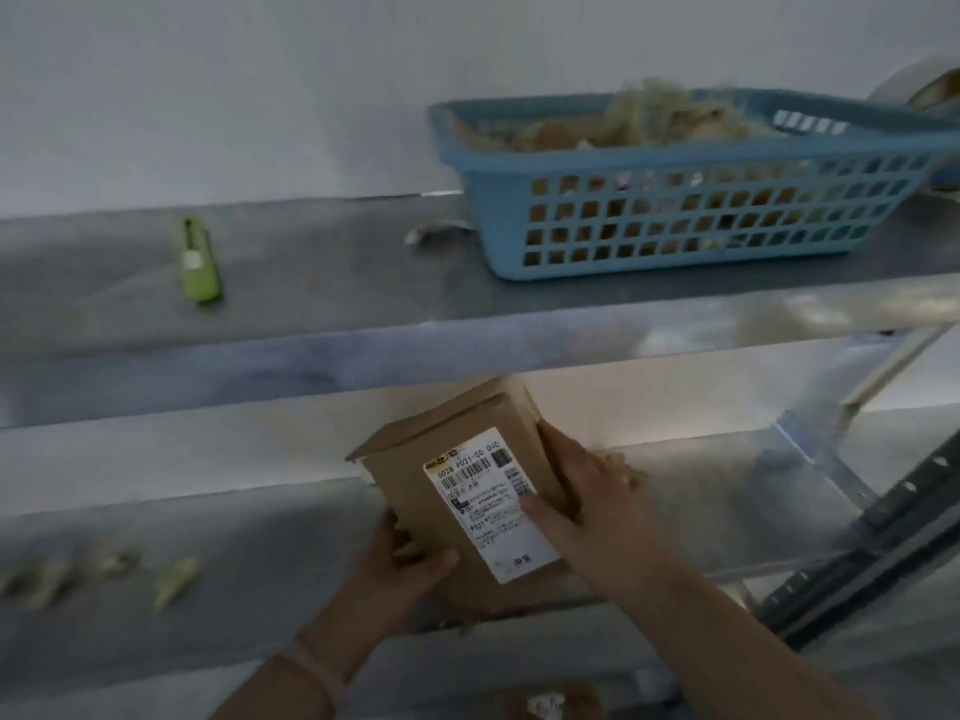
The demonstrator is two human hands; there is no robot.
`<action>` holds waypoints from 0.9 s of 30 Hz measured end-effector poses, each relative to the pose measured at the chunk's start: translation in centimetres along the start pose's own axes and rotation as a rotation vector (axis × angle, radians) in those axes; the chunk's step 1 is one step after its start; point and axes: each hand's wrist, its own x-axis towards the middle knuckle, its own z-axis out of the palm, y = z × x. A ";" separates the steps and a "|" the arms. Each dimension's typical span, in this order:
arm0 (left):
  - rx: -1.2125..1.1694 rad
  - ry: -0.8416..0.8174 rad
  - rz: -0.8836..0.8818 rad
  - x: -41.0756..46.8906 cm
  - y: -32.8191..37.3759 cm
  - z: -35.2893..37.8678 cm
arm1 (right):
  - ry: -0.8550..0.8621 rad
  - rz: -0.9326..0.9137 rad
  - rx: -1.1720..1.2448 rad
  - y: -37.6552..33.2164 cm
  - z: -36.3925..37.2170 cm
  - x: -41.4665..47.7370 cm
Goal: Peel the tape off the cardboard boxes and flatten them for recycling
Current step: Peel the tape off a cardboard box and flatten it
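Single wide-angle view from the head, facing forward and slightly down, close to metal shelving: upper shelf (337, 262) across mid-frame, lower shelf (208, 615) near below, white wall (208, 96) far behind.

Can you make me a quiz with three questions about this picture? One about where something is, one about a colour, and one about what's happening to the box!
1. Where is the green cutter?
A. On the upper shelf, left of the basket
B. Inside the basket
C. On the floor

2. What colour is the basket?
A. Red
B. Blue
C. Yellow

3. What is happening to the cardboard box?
A. It lies squashed flat
B. It sits alone on a shelf
C. Both hands hold it

Answers:
1 A: the cutter lies on the upper shelf, apart from the basket.
2 B: its rim and holey walls are blue.
3 C: the left hand grips the lower corner and the right hand grips the side, thumb on the white label.
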 end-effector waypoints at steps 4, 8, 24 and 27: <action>-0.030 0.398 0.002 -0.5 -1.0 -5.0 | -0.070 -0.210 -0.293 -3.4 3.3 1.6; 0.253 0.505 0.074 -1.5 -1.7 -9.6 | -0.027 -0.464 -0.528 -6.7 7.9 2.4; 0.202 0.271 0.071 0.7 -4.4 -13.7 | -0.106 -0.412 -0.654 -5.7 15.4 3.0; 0.125 0.240 0.004 0.8 -4.6 -13.8 | -0.103 -0.391 -0.646 -5.4 15.8 3.2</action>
